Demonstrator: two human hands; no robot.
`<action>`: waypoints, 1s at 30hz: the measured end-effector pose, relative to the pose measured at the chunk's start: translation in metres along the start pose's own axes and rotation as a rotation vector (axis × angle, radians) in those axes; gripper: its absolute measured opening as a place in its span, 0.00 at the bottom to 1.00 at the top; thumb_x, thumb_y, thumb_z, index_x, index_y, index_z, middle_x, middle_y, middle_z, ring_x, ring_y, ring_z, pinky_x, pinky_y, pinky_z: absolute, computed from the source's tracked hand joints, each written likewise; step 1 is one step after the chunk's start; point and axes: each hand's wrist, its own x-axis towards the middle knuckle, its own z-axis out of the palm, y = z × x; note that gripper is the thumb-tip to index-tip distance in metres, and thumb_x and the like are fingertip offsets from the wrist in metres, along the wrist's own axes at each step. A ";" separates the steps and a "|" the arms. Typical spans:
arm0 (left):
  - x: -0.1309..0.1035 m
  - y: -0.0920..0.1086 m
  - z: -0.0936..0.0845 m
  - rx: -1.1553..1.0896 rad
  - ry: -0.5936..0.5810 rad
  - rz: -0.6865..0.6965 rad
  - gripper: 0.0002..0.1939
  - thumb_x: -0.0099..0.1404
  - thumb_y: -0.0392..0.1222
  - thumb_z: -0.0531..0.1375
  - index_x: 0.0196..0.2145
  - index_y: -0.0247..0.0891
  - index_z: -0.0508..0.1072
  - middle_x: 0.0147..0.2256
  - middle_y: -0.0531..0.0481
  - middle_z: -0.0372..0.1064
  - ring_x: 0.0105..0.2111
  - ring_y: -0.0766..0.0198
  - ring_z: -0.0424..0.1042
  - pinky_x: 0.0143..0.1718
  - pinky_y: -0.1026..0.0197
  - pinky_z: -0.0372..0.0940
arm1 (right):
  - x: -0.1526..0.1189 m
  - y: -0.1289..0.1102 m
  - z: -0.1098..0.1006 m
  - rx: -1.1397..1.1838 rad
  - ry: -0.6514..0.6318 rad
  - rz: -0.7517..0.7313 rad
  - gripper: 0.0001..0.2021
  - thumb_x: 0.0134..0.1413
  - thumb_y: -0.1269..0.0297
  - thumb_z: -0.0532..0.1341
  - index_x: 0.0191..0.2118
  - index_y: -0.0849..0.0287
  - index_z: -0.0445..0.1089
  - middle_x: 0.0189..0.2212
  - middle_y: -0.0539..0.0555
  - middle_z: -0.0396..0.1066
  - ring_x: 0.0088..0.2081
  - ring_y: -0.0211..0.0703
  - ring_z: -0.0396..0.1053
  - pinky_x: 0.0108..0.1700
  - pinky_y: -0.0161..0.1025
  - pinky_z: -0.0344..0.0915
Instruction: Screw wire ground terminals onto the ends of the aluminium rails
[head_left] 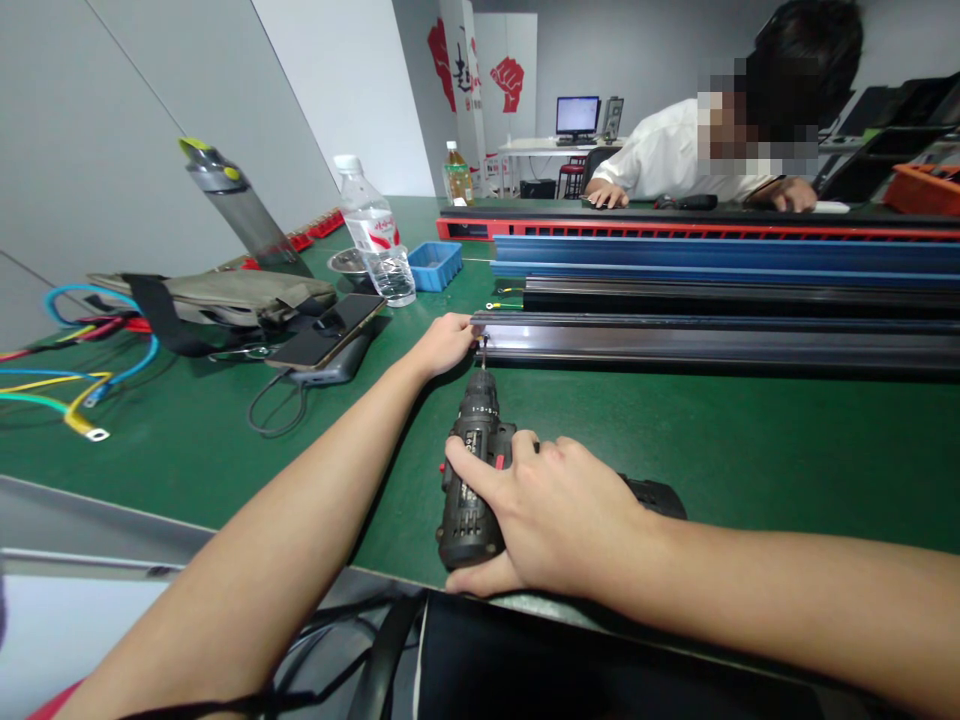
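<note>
Head view — R hand (570, 510) grips the black drill (472, 500), one finger laid across its body, thumb at the rear, others curled by the handle. Its bit (484, 358) is at the L end of the dark rail (675, 345), which lies on the green table (750, 440). L hand (446, 345) is at that same end (fingertips partly hidden, can't tell if pinching) — blue rail (675, 258) farther back.

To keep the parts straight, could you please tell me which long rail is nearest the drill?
The front rail, with the drill and left hand at its end; the black rail, blue rail and red rail lie farther back.
</note>
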 end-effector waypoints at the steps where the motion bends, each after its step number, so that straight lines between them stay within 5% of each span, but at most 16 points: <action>1: 0.000 0.000 0.000 -0.003 0.001 0.001 0.26 0.65 0.63 0.52 0.23 0.37 0.65 0.22 0.51 0.62 0.26 0.63 0.59 0.30 0.63 0.54 | 0.000 0.000 -0.001 0.003 -0.014 0.002 0.52 0.48 0.22 0.55 0.69 0.55 0.53 0.40 0.67 0.74 0.42 0.62 0.74 0.37 0.47 0.69; 30: 0.000 0.001 0.001 0.009 0.006 -0.007 0.28 0.64 0.65 0.51 0.24 0.36 0.66 0.23 0.51 0.64 0.27 0.63 0.60 0.30 0.63 0.55 | 0.000 0.001 0.005 -0.005 0.081 -0.013 0.52 0.46 0.21 0.56 0.68 0.55 0.56 0.36 0.65 0.73 0.36 0.61 0.75 0.33 0.48 0.70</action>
